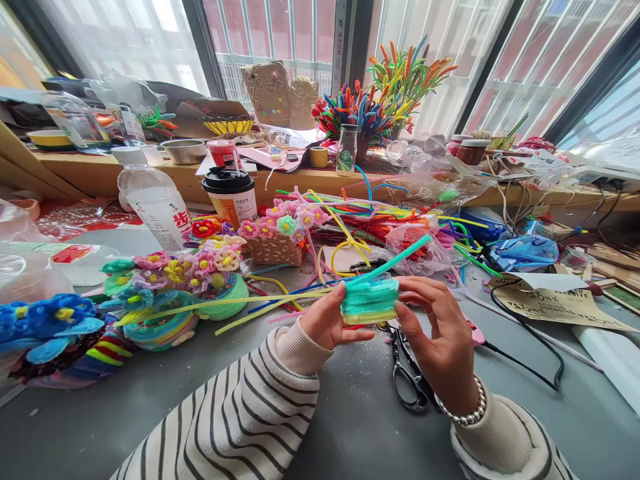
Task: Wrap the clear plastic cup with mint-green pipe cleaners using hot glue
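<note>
Between my two hands is a small cup-like form wrapped with pipe cleaners [369, 301], teal and mint above, yellow below. A teal pipe-cleaner end [405, 259] sticks up from it to the right, and yellow ends [270, 300] stretch out to the left. My left hand [327, 319] grips its left side, thumb in front. The fingertips of my right hand [440, 333] touch its right side, thumb low and fingers curled around the far edge. Under my right hand lie black-handled scissors [411, 387], partly covered.
Finished pipe-cleaner flower pots [160, 313] stand on the left, near a plastic bottle [150, 200] and a lidded paper cup [230, 193]. Loose pipe cleaners [345, 230] pile up behind my hands. A black cable [530, 373] and sandpaper [555, 303] lie at right.
</note>
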`<state>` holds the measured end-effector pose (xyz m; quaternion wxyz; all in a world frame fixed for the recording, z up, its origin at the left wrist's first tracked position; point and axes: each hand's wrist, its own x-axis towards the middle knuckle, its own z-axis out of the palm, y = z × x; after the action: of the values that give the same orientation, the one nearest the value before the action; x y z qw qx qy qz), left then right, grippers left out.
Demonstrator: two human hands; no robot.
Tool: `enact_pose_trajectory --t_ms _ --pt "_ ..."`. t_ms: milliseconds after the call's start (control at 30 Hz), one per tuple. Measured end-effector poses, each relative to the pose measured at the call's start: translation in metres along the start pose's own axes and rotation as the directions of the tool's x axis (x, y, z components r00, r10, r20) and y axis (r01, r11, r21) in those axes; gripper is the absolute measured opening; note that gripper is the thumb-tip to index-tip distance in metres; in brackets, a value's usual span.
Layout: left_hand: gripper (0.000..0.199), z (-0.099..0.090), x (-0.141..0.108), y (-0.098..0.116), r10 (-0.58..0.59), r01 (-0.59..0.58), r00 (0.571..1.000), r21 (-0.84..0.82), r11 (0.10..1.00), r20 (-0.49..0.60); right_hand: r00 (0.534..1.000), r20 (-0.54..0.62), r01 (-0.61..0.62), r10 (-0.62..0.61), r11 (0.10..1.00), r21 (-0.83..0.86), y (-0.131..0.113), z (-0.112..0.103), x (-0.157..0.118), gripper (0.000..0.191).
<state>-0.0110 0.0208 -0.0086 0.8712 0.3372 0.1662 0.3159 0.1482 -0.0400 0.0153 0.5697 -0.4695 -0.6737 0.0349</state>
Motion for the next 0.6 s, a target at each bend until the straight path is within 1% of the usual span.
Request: enact_pose_trajectory --t_ms 100,200,300,367,500,600 --pt "0.047 0.000 -0.001 0.002 -0.006 0.006 1.000 0.036 0.999 0.006 1.000 0.002 -0.031 0.031 0.999 0.021 0.000 0.000 -0.001 0.026" --pt "0.048 0.002 -0.001 0.002 0.006 -0.005 1.000 0.041 0.999 -0.030 0.998 0.002 -0.070 0.070 0.996 0.052 0.000 -0.001 -0.001 0.026" --pt "0.043 0.002 0.000 0.001 0.031 -0.030 0.997 0.017 0.999 -0.076 0.995 -0.007 -0.102 0.103 0.991 0.082 0.001 -0.002 0.000 0.026" --pt "0.040 0.002 0.000 0.001 0.044 -0.044 0.995 0.001 0.999 -0.086 0.992 -0.022 -0.121 0.123 0.988 0.092 0.002 -0.003 0.001 0.026" --pt "0.039 0.003 -0.001 0.004 0.064 -0.065 0.997 -0.026 0.998 -0.032 0.984 -0.028 -0.171 0.176 0.978 0.119 0.006 -0.010 0.005 0.028" --pt "0.037 0.004 -0.005 0.011 0.082 -0.081 0.996 -0.042 0.996 0.034 0.984 -0.037 -0.167 0.173 0.977 0.134 0.013 -0.023 0.011 0.030"
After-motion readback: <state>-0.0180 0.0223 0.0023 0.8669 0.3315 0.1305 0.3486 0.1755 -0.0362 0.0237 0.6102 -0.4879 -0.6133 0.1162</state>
